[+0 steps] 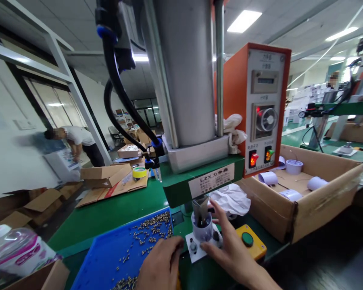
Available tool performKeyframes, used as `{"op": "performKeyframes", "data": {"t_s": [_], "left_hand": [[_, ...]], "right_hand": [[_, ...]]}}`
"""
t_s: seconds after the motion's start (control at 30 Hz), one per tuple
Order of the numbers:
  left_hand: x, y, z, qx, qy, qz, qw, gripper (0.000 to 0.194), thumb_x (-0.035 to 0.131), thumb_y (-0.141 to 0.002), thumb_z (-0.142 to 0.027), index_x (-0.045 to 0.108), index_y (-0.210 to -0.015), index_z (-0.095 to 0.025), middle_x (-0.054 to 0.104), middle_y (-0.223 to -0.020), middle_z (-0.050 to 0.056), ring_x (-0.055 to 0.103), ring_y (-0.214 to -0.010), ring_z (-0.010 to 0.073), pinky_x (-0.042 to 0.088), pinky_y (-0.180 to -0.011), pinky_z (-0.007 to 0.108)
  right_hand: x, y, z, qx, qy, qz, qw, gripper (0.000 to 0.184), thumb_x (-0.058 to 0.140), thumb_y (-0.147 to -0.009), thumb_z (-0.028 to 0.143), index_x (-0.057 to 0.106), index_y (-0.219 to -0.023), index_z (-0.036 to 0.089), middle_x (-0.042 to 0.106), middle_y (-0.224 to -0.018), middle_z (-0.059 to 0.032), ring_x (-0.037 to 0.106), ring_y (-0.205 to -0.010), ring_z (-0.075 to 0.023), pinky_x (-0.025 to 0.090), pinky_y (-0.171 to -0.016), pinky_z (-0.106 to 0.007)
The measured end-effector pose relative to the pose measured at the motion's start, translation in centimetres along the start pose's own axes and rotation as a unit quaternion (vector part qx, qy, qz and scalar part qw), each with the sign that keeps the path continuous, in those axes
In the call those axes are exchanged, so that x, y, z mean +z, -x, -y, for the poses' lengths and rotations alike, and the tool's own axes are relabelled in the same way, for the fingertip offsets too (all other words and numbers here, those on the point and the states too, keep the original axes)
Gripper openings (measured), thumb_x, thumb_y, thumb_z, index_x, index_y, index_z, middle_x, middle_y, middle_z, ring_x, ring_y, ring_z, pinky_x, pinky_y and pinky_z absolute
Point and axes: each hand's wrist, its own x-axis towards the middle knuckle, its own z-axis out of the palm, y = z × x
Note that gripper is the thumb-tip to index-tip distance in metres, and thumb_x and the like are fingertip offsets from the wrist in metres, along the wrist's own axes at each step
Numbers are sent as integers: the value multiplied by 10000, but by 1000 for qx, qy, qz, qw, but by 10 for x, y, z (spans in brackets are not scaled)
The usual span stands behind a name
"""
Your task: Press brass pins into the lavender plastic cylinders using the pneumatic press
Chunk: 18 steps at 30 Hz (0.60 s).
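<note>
On the left, many small metal parts [153,229] lie loose in the blue tray [105,245], your left hand [161,264] curled at its near right side, whether holding one I cannot tell. In the middle, a pale cup [202,230] stands under the press [190,76], apparently unfinished, your right hand [230,247] spread beside it, grip unclear; farther right, several similar cups [294,166], perhaps done, lie in the cardboard box [320,213].

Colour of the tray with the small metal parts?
Blue tray, seen best in the head view.
</note>
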Motion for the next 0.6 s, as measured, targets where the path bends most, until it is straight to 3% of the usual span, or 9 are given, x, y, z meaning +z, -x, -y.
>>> {"op": "performKeyframes", "data": {"t_s": [0.1,0.17,0.3,0.43,0.6], "left_hand": [[-13,-26,-20,-8,30,10,999,249,448,-864,-227,680,-945,-268,718,-946,-6,657,-900,157,494,-841,290],[-20,-41,-32,4,39,13,999,217,471,-856,-256,685,-894,-255,717,-920,-4,654,-884,163,487,-819,288],[-29,-65,-53,25,11,44,999,186,513,-836,-309,676,-789,-233,713,-903,9,645,-908,188,472,-811,293],[-30,-81,-72,9,-55,117,992,158,559,-788,-254,655,-907,-212,702,-992,28,629,-980,198,449,-871,294],[-37,-88,-84,0,-75,172,982,145,535,-778,-237,639,-879,-220,684,-982,13,626,-906,172,456,-789,268]], "right_hand": [[20,-15,8,31,-34,33,998,443,626,-717,187,529,-1149,193,644,-1050,-49,607,-962,-199,485,-859,-301],[25,-19,6,36,-28,19,999,370,635,-688,165,572,-1052,188,642,-982,-39,596,-927,-202,477,-836,-298],[26,-18,3,10,-49,-7,999,515,635,-645,120,555,-1145,213,626,-1074,-36,571,-1015,-214,451,-890,-298],[24,-19,5,25,-58,12,998,533,620,-646,108,546,-1158,233,610,-1101,-32,557,-1040,-220,432,-922,-322],[24,-21,5,30,-63,22,997,561,612,-648,105,526,-1182,256,595,-1114,-23,549,-1046,-217,420,-929,-335]]}}
